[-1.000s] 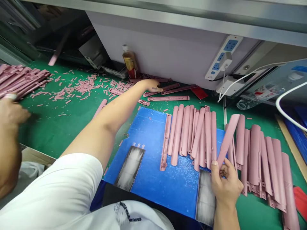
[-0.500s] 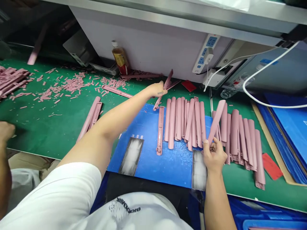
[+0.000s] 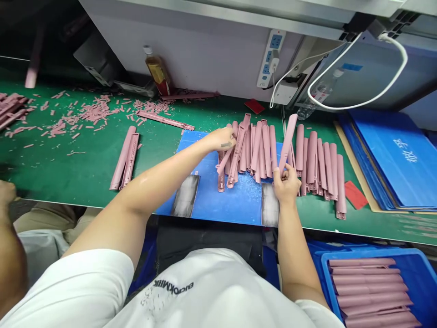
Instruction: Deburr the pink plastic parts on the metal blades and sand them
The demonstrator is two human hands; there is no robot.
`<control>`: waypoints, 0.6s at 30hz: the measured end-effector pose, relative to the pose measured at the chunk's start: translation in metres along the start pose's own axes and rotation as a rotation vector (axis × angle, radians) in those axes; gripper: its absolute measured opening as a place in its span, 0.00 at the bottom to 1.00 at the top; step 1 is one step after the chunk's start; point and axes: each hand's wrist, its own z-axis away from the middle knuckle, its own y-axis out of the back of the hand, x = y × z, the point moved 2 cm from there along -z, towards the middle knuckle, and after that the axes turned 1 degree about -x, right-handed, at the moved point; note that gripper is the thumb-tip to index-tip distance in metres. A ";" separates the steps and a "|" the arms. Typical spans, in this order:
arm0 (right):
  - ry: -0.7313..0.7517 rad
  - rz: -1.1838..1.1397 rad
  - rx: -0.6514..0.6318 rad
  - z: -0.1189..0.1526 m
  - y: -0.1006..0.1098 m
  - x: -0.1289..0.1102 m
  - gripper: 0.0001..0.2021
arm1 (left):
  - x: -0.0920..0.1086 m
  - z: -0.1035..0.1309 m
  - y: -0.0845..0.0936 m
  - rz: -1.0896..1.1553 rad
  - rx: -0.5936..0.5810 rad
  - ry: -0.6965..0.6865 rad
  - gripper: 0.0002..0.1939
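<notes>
My left hand [image 3: 224, 139] is closed on pink plastic pieces, tilted over the left end of a row of long pink parts [image 3: 257, 148]. These rest on a blue sheet [image 3: 228, 205]. At the row's right end, my right hand [image 3: 287, 184] pinches the lower end of another pink part [image 3: 288, 139], which stands up at a slant. Right of that hand a second group of pink parts [image 3: 312, 157] lies on the green table [image 3: 85, 168]. Two more parts [image 3: 124, 157] lie left of the sheet.
Pink scraps [image 3: 95, 111] and a drink bottle [image 3: 157, 73] are at the back left. Blue folders [image 3: 392, 159] lie right. A blue bin [image 3: 418, 273] of pink parts is at the lower right. A co-worker's hand [image 3: 7, 193] shows at the left edge.
The view has shifted, bringing the blue bin into sight. My left hand has come from the back of the table to the row with pink pieces. My right hand still holds its part.
</notes>
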 end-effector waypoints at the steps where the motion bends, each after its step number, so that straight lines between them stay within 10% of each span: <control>1: 0.000 -0.003 -0.005 0.000 -0.001 0.001 0.30 | 0.004 -0.001 0.000 -0.006 0.016 -0.002 0.24; 10: -0.002 -0.017 -0.017 -0.003 -0.003 0.005 0.29 | 0.033 -0.005 -0.012 -0.089 0.020 -0.229 0.27; 18: 0.009 0.016 -0.047 -0.001 -0.004 0.005 0.30 | -0.015 0.056 -0.017 -0.132 0.037 -0.052 0.19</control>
